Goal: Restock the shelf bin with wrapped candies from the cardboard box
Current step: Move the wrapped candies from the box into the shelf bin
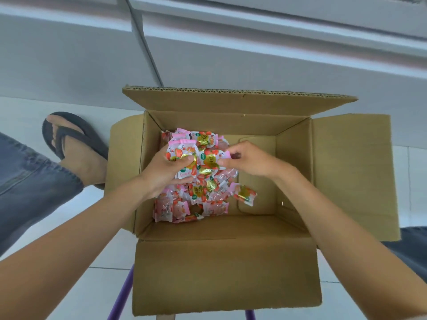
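Cardboard box (226,273) fills the middle of the view, open at the top with all four flaps turned out. Its far flap (231,100) stands up, the right flap (351,172) spreads wide and flat, and the near flap (226,296) hangs down toward the person. Inside, the right half of the box floor (258,211) lies bare, leaving free room between the pile and the right wall.

The wrapped candies (198,197) (pink, red and gold wrappers) are heaped against the left wall of the box, reaching from the far wall almost to the near one. Both forearms come in over the near edge.

The left hand (166,172) is curled round a bunch of candies at the top of the heap, thumb over them. The right hand (249,160) is just beside it, its fingertips pinching the wrappers on the same bunch from the right.

One stray candy (246,195) lies at the heap's right fringe on the bare cardboard.

Outside the left wall a sandalled foot (74,144) rests on the tiled floor (27,112), close to the box. Purple bars (122,294) show beneath the near edge.
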`<state>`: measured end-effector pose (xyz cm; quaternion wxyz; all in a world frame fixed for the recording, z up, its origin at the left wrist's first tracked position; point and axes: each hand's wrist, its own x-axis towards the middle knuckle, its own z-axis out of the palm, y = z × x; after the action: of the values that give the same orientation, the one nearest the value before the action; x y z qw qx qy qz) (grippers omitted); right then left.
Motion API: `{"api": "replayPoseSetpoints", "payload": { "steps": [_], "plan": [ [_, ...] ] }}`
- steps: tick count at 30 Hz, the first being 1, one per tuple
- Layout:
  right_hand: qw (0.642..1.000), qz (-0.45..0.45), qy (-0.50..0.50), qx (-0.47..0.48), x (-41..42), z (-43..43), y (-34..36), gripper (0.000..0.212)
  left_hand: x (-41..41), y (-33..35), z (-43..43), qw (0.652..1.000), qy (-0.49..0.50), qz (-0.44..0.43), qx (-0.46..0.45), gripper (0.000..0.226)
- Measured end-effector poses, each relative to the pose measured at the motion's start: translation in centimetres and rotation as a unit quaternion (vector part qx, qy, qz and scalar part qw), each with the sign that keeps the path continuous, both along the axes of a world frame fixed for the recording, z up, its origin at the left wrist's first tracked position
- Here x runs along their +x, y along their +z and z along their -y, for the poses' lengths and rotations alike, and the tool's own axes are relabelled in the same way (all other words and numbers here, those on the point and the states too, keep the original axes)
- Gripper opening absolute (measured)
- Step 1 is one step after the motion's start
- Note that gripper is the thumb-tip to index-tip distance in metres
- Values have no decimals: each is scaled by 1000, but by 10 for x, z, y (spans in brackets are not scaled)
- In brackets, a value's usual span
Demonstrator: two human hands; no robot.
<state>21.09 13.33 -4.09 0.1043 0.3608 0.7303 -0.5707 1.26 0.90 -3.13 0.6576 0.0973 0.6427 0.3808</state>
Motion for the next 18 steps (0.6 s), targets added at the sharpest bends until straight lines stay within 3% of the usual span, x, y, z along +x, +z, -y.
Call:
{"api": "replayPoseSetpoints", "payload": {
  "steps": [6, 8, 10, 13, 15, 16, 18],
  "plan": [
    [987, 84, 123, -67, -7, -29, 41, 27, -3, 0, -4, 996, -27, -79, 36, 41],
    [981, 98, 150, -80, -12, -27, 40, 26, -9, -2, -4, 996, -60, -59, 32, 45],
    [991, 71, 101, -55, -20, -14, 24, 35, -10, -5, -4, 994, -109, 6, -3, 67],
    [997, 16, -24, -73, -24, 7, 2, 32, -3, -20, 0, 980, -190, -30, -49, 105],
    [987, 2, -106, -117, -9, 13, -15, 27, -1, -30, 5, 981, -183, -36, -60, 101],
    [986, 29, -121, -110, 4, 16, -27, 37, -1, -36, 9, 983, -168, -24, -68, 106],
    [979, 197, -42, -2, 34, 26, -54, 52, -1, -45, 14, 987, -133, -1, -86, 113]
  ]
}}
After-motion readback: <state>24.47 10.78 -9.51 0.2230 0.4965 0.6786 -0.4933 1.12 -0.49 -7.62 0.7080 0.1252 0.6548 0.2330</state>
